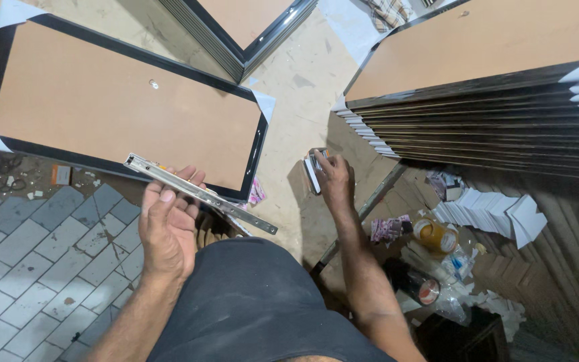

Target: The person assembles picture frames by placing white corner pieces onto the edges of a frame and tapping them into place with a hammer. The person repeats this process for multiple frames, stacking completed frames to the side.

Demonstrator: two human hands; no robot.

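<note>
**Metal strip held over a framed panel, small pack gripped at the bench edge**

The left hand (pixel 167 224) is closed around a long, narrow metal strip (pixel 199 193), held near its middle with the thumb on top and the fingers curled beneath. The strip is tilted, its upper end lying over the lower edge of a framed panel (pixel 122 107) with a brown backing board and a black border, its lower end hanging free over the lap. The right hand (pixel 335 179) is closed on a small flat pack (pixel 314 169) of what appears to be staples or similar hardware, gripped at the edge of the pale worktop (pixel 303 87); what is inside cannot be made out.

Further out, white paper corner guards are seen on the panel, and a tall stack of similar frames (pixel 490 100) is piled at the right. A second frame corner (pixel 249 33) lies at the top. Below the bench, a roll of tape (pixel 435 234), plastic bags and a heap of white card pieces (pixel 490 214) are scattered about. Grey paving (pixel 28 268) is seen at the left.

A risk is judged to lie in the strip's free end: since it is held at one point only, it could swing and scratch the black border. The small pack, pinched at the bench edge, could be dropped into the clutter below.
</note>
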